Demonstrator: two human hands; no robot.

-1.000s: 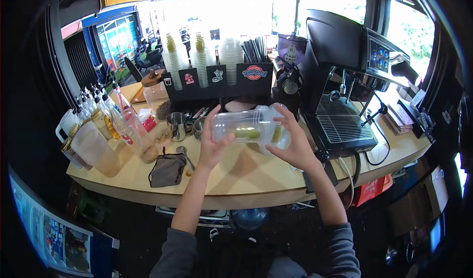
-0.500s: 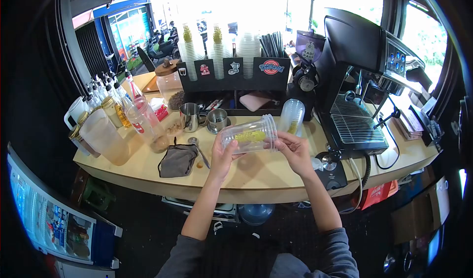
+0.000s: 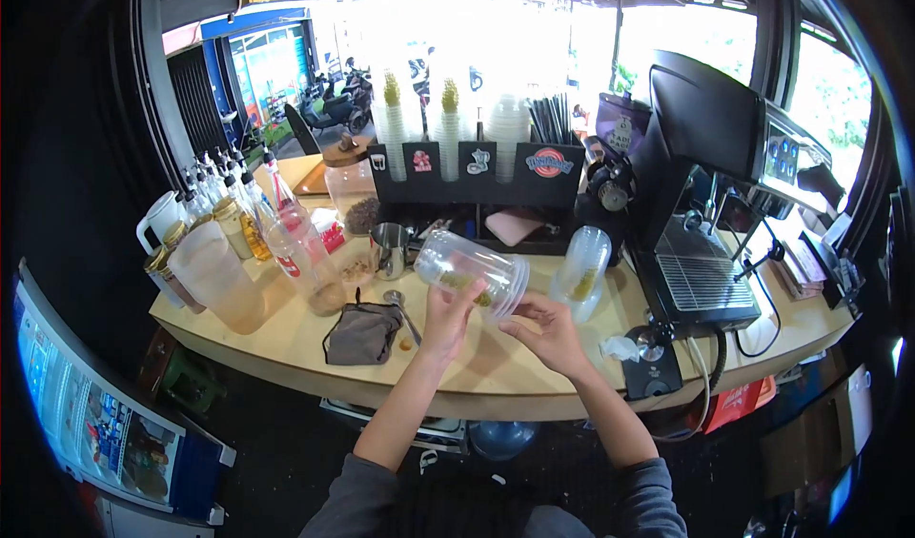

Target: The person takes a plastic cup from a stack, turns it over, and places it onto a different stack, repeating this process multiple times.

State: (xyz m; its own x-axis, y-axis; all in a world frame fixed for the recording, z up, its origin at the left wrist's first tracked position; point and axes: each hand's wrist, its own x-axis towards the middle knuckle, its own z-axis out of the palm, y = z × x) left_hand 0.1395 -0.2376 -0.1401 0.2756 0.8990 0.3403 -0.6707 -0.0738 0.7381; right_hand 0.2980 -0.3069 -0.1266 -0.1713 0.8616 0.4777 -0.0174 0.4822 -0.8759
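Note:
A short stack of clear plastic cups (image 3: 467, 258) with a yellow-green print lies tilted in the air above the counter, its rims toward the lower right. My left hand (image 3: 450, 321) is wrapped round the cups from below, thumb along their side. At the rim end, my right hand (image 3: 543, 330) has its fingers pinched on the rims' edge. Another group of clear cups (image 3: 583, 263) stands upside down on the counter, right of my hands. A grey cloth (image 3: 362, 332) and a metal spoon (image 3: 402, 315) lie left of my left hand.
The wooden counter (image 3: 496, 366) carries a steel pitcher (image 3: 390, 250), a plastic jug (image 3: 217, 281) and syrup bottles (image 3: 238, 209) on the left. Behind, a black holder (image 3: 477, 190) bears tall cup stacks and straws. An espresso machine (image 3: 705, 262) occupies the right.
The cups have tipped, their base end now higher and their rims lower. Both hands have shifted with them, staying on the cups. The view has tilted up slightly.

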